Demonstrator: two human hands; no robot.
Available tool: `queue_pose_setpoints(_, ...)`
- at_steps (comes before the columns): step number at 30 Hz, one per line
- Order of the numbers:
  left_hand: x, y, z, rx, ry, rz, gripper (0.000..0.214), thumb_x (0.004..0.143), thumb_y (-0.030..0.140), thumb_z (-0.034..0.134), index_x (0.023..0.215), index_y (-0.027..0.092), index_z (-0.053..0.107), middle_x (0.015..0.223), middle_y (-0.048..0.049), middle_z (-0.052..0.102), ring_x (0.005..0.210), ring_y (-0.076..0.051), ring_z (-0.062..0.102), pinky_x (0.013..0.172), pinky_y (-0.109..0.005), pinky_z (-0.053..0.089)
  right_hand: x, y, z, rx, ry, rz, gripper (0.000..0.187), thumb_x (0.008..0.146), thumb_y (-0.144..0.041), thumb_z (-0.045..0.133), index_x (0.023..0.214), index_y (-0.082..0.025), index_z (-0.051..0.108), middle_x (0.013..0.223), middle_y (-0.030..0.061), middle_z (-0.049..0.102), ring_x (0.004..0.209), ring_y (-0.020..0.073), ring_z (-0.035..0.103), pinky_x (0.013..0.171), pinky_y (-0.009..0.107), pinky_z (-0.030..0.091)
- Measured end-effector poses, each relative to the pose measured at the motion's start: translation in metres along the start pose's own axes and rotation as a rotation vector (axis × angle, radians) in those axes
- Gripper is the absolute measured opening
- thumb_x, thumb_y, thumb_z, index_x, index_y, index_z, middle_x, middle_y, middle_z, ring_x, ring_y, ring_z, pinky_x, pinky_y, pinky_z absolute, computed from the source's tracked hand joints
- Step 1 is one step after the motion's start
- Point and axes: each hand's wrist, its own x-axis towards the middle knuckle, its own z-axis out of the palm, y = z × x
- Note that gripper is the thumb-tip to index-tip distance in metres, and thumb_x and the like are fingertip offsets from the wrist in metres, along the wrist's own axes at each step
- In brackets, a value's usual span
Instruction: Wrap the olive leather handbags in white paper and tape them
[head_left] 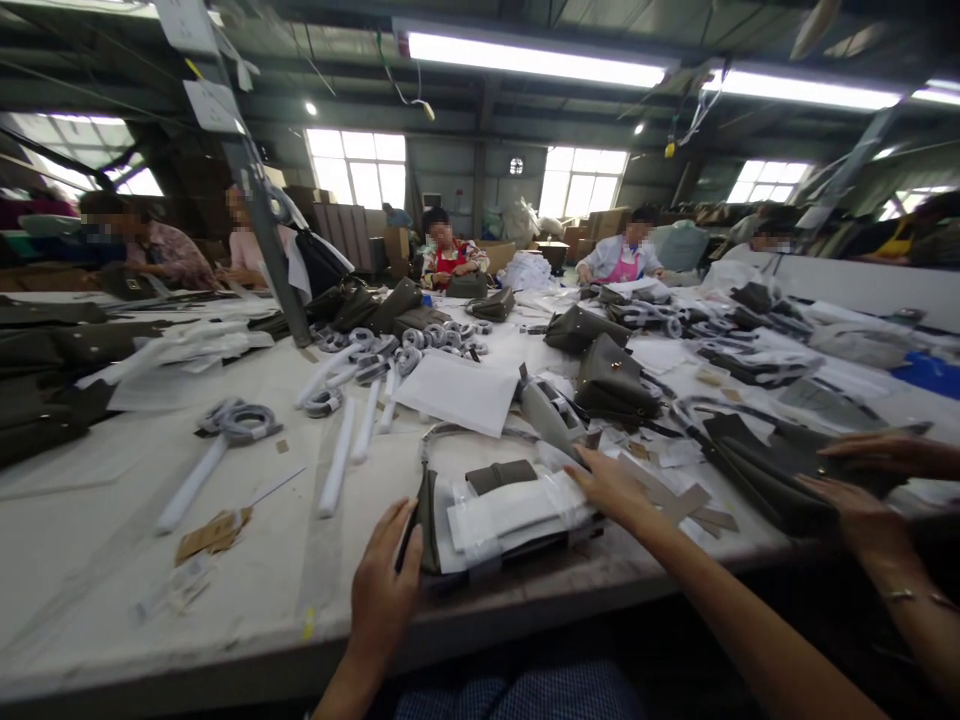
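Observation:
In front of me, at the table's near edge, lies a dark olive handbag (430, 520) with white packing paper (517, 515) and clear plastic wrapped about its front. My left hand (386, 585) grips the bag's left side, the dark edge between thumb and fingers. At the upper right end my right hand (615, 487) holds the bag, its fingertips by the plastic; part of its grip is hidden. A wrapped strap (480, 428) arches behind the bag. Just beyond are a grey padded piece (551, 412) and a sheet of white paper (461, 388).
To the right, a co-worker's hands (855, 500) rest on another dark bag (765, 470). White paper rolls (337, 460), coiled wrapped straps (247, 422) and brown tags (212, 535) lie leftward. A metal post (277, 250) rises from the table. More bags (615, 380) and people stand farther back.

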Motion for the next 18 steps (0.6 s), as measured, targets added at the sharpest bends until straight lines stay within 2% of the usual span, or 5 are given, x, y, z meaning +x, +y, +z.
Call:
queue_pose_setpoints(3, 0.016, -0.02, 0.015, -0.092, 0.0, -0.212, 0.043, 0.093, 0.042, 0.058, 0.129, 0.019, 0.061, 0.135, -0.0151, 0.062, 0.124, -0.029, 0.059, 0.1, -0.047, 0.052, -0.012, 0.025, 0.006, 0.052, -0.098, 0.117, 0.047, 0.091, -0.042, 0.051, 0.124, -0.013, 0.066, 0.124, 0.0172, 0.068, 0.118, 0.0327, 0.063, 0.102, 0.047, 0.047)
queue_pose_setpoints(8, 0.026, -0.015, 0.015, -0.122, 0.053, -0.294, 0.049, 0.095, 0.048, 0.053, 0.133, 0.018, 0.057, 0.134, -0.0168, 0.061, 0.122, -0.029, 0.06, 0.093, -0.043, 0.056, -0.023, 0.006, 0.007, 0.249, 0.009, 0.079, 0.05, 0.088, -0.049, 0.051, 0.126, -0.02, 0.066, 0.122, 0.0098, 0.07, 0.117, 0.0291, 0.064, 0.1, 0.04, 0.051)
queue_pose_setpoints(13, 0.041, 0.021, -0.027, -0.191, 0.255, -0.154, 0.056, 0.094, 0.048, 0.056, 0.145, 0.029, 0.044, 0.151, -0.0063, 0.046, 0.14, -0.026, 0.041, 0.113, -0.043, 0.039, -0.01, -0.03, -0.004, 0.483, 0.257, -0.046, 0.06, 0.09, -0.054, 0.053, 0.143, -0.027, 0.048, 0.139, 0.0071, 0.058, 0.129, 0.028, 0.055, 0.109, 0.045, 0.043)
queue_pose_setpoints(15, 0.048, 0.03, -0.038, -0.174, 0.301, -0.084, 0.059, 0.09, 0.051, 0.06, 0.142, 0.026, 0.048, 0.146, -0.0077, 0.052, 0.137, -0.027, 0.046, 0.111, -0.042, 0.041, 0.0, -0.049, -0.005, 0.474, 0.338, -0.095, 0.061, 0.091, -0.054, 0.051, 0.145, -0.025, 0.046, 0.144, 0.0095, 0.054, 0.131, 0.0294, 0.052, 0.111, 0.048, 0.04)
queue_pose_setpoints(18, 0.052, 0.032, -0.042, -0.122, 0.223, -0.007, 0.055, 0.086, 0.055, 0.063, 0.129, 0.02, 0.059, 0.125, -0.0102, 0.067, 0.119, -0.028, 0.06, 0.1, -0.041, 0.05, 0.004, -0.085, -0.005, 0.416, 0.506, -0.255, 0.056, 0.094, -0.049, 0.05, 0.144, -0.022, 0.047, 0.145, 0.012, 0.051, 0.135, 0.0309, 0.047, 0.114, 0.051, 0.035)
